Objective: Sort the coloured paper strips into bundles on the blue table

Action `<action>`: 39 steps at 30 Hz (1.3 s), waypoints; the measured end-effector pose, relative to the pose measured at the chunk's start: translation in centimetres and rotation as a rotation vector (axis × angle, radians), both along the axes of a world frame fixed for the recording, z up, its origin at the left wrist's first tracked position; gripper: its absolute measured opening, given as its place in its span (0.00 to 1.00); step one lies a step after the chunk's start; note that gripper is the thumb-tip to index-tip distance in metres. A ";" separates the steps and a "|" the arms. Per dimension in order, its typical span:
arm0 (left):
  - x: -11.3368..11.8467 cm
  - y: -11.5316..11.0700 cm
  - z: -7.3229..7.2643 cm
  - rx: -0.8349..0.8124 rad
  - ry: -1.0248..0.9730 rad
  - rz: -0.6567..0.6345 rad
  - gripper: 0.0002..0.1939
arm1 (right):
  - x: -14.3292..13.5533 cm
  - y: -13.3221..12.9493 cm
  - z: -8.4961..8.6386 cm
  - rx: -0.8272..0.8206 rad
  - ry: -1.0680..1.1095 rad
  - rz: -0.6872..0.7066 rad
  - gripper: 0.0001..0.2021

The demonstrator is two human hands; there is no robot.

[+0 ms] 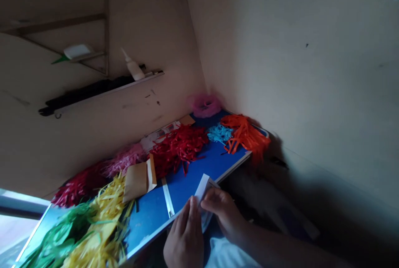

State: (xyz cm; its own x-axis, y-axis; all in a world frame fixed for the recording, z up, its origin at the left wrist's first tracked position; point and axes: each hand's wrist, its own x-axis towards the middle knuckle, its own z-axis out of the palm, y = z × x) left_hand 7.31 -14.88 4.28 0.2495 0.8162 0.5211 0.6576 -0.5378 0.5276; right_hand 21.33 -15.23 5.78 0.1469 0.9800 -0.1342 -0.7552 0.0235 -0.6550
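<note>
A folded piece of white paper point(203, 187) is held between my two hands in front of the blue table's near edge. My left hand point(185, 234) lies along its left side, fingers pressed together and pointing up. On the right side, my right hand point(220, 207) pinches the paper between thumb and curled fingers. The paper's lower part hangs below the fingers, partly hidden by them. Beyond my hands, a brown envelope point(136, 181) with its flap up rests on the blue table point(187, 180), beside yellow strips point(109, 197).
Green strips point(62, 234) lie at the table's left end. Red ribbons point(183, 141), a light blue bundle point(220, 133), orange ribbons point(245, 133) and pink netting point(205, 106) lie farther back. A wall shelf point(109, 92) holds a white bottle point(134, 68).
</note>
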 end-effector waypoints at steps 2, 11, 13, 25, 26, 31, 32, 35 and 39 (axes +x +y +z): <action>0.1 -0.1 0.0 0.009 0.015 -0.022 0.27 | -0.1 -0.1 0.3 -0.037 -0.025 -0.016 0.19; -0.2 0.1 -0.1 0.207 0.203 -0.067 0.30 | -0.4 0.0 0.6 -0.113 -0.164 -0.090 0.18; 0.0 0.2 0.1 0.326 0.235 -0.026 0.29 | -0.4 0.0 0.6 -0.111 -0.166 -0.090 0.18; 0.0 1.3 1.9 0.534 0.419 -0.041 0.13 | 0.0 -0.3 0.0 0.014 -0.020 -0.111 0.22; 0.0 1.4 2.0 0.541 0.409 -0.032 0.12 | 0.1 -0.3 0.1 0.015 -0.015 -0.109 0.22; 0.1 1.7 1.9 0.561 0.412 -0.041 0.11 | 0.3 -0.1 0.2 0.030 0.009 -0.107 0.22; 0.1 1.7 1.9 0.559 0.424 -0.048 0.11 | 0.3 -0.1 0.2 0.030 0.004 -0.113 0.21; 0.1 1.5 2.1 0.543 0.432 -0.049 0.10 | 0.3 0.0 0.1 0.030 -0.007 -0.111 0.20; 0.3 1.4 2.6 0.514 0.416 -0.016 0.14 | 0.2 0.2 0.0 0.013 -0.030 -0.119 0.21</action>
